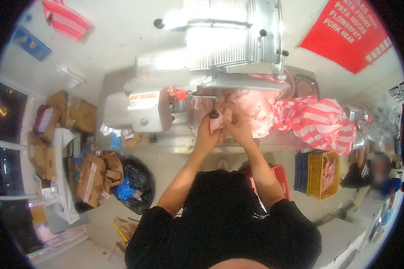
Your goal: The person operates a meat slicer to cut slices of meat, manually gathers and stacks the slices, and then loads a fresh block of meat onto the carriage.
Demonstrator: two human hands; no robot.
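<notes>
A large metal meat slicer stands on the steel counter before me. Below its blade area, my left hand is closed on a small piece of pale pink meat, beside a black knob on a thin rod. My right hand is close beside it, fingers bent at pale meat; whether it grips any cannot be told. A heap of sliced pale pink meat lies just right of my hands. Red-and-white striped plastic bags, bulging, rest on the counter further right.
Yellow crate holding meat, a blue crate and a red crate stand below the counter. Cardboard boxes and a black bin bag are at left. Another person is at far right.
</notes>
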